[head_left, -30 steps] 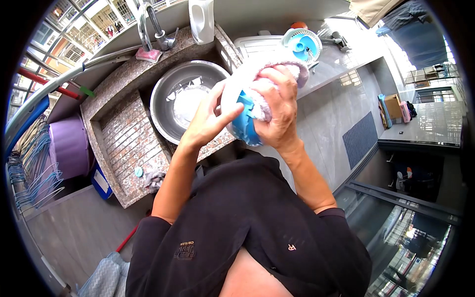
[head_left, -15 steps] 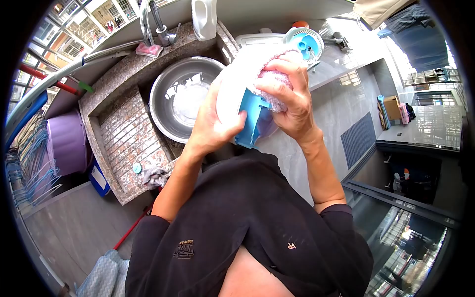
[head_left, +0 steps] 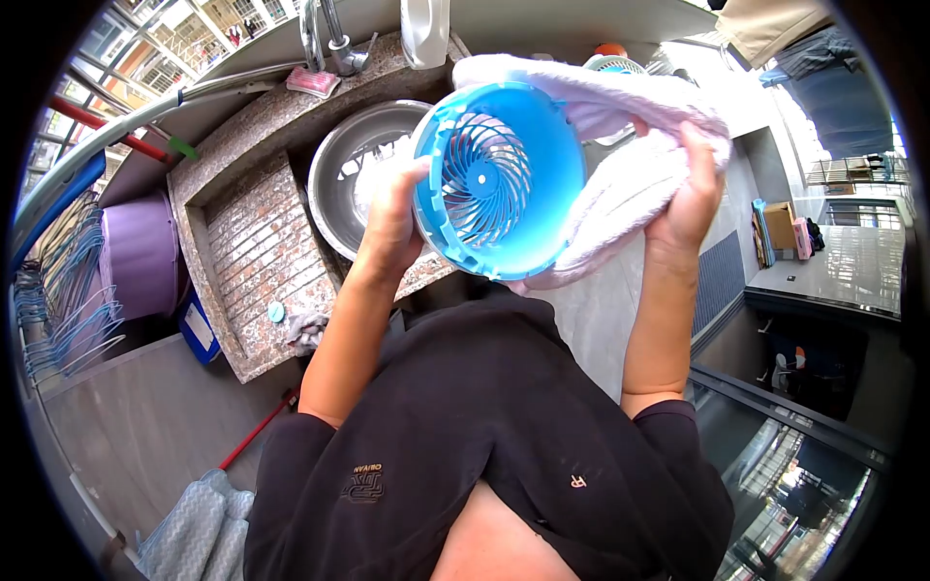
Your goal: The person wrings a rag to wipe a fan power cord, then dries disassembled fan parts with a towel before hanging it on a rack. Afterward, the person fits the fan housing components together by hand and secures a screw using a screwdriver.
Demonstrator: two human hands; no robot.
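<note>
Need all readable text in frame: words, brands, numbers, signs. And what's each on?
"OBIVAN": upside down above a logo on the black shirt, picture left; small, third letter uncertain.
Second shirt mark, picture right: too small to read.
Blue box: nothing legible.
Blue grille, towel, bottle: no lettering seen.
No readable numbers or signs.

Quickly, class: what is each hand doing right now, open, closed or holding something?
Left hand: closed, holding the blue slotted cover at its edge.
Right hand: closed, holding the pale towel.
</note>
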